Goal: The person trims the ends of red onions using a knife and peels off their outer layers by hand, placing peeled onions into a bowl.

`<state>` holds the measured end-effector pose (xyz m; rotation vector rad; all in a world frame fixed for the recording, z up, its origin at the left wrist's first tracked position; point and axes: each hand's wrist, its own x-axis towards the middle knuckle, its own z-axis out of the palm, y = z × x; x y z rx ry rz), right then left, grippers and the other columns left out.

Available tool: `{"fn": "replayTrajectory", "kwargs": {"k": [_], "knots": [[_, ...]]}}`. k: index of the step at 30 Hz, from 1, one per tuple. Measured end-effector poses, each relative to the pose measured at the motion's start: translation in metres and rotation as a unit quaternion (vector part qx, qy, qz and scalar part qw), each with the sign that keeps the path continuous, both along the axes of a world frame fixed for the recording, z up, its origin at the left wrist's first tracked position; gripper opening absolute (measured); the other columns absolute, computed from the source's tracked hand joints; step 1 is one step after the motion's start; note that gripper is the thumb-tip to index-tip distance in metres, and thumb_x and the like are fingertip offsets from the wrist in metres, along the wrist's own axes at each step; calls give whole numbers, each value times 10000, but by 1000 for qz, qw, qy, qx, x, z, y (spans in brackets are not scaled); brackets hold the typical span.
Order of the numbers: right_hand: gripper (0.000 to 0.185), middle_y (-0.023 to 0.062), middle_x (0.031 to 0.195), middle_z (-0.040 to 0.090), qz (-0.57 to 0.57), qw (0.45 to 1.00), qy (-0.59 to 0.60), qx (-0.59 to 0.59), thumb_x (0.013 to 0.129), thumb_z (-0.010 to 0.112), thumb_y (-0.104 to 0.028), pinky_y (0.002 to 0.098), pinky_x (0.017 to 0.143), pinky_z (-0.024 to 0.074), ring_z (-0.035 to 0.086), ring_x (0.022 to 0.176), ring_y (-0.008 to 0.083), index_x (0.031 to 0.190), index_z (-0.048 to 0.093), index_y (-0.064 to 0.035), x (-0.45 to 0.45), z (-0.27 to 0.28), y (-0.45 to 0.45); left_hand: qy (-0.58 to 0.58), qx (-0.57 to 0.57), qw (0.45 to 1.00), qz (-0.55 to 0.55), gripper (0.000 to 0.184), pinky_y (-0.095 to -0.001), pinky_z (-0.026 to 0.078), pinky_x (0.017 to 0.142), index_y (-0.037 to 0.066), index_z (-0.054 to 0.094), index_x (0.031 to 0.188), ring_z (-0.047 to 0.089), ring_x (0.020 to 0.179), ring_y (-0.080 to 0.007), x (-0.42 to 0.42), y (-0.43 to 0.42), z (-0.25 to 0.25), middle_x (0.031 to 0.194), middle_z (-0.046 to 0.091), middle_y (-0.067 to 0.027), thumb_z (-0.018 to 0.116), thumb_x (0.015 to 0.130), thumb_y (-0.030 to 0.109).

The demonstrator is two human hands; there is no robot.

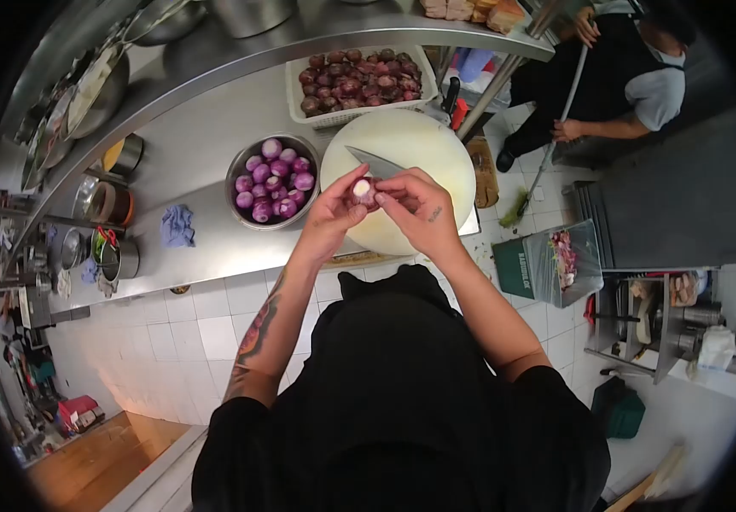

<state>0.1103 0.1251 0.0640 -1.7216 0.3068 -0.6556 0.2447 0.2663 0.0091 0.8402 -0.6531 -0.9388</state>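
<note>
A red onion [363, 191] with a pale cut end is held between both hands above a round white cutting board [410, 136]. My left hand [332, 205] grips it from the left side. The fingers of my right hand [415, 205] pinch its right side. Behind the hands a knife [376, 160] lies on the board, its handle hidden. Left of the board, a metal bowl [237, 189] holds several peeled purple onions [276, 182]. At the back, a white plastic basket [299, 109] holds many unpeeled red onions [359, 78].
A blue cloth [177, 226] lies on the steel counter [206, 102], under an overhead shelf [317, 36]. Pots [118, 258] stand at the left. On the right, a co-worker [611, 81] holds a broom near a lined bin [566, 260] with peelings.
</note>
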Motion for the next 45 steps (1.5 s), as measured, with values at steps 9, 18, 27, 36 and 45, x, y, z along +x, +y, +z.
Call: {"fn": "replayTrajectory", "kwargs": {"k": [9,18,27,36,45], "knots": [[131,102,991,700,-6,1000,16,13,890,762,21,288,777,626,754,874,189,1011,732,61,-10,10,-31,-73,55,995,-50,719,-411,482,1132,40,451,1564,595,1278,-240,12,-27,26,1392,613,-134,782,929,100],[102,142,891,710,35,993,66,-92,866,755,0,335,710,602,753,786,262,955,727,42,2,-1,-73,-82,104,991,21,717,-389,524,1091,26,474,1545,610,1260,-230,1,-50,15,1381,603,-123,778,896,-8],[108,167,862,696,39,979,70,-190,816,738,-41,410,650,557,690,697,344,871,659,9,10,-18,-96,-159,154,963,151,687,-353,553,1043,35,524,1510,613,1213,-203,-22,-71,2,1297,577,-68,776,877,-57],[101,145,822,694,59,991,99,-70,819,696,-23,349,642,565,710,710,244,896,650,24,6,-52,-117,-57,136,983,109,660,-366,511,1080,12,481,1529,622,1224,-214,-36,-80,-13,1340,620,-123,744,924,-14],[117,106,963,724,85,946,127,287,984,677,-76,301,662,629,735,805,168,1031,656,29,6,-65,-107,-7,123,991,55,603,-374,488,1089,8,454,1535,623,1218,-212,-8,-78,-42,1335,627,-126,700,986,62]]}}
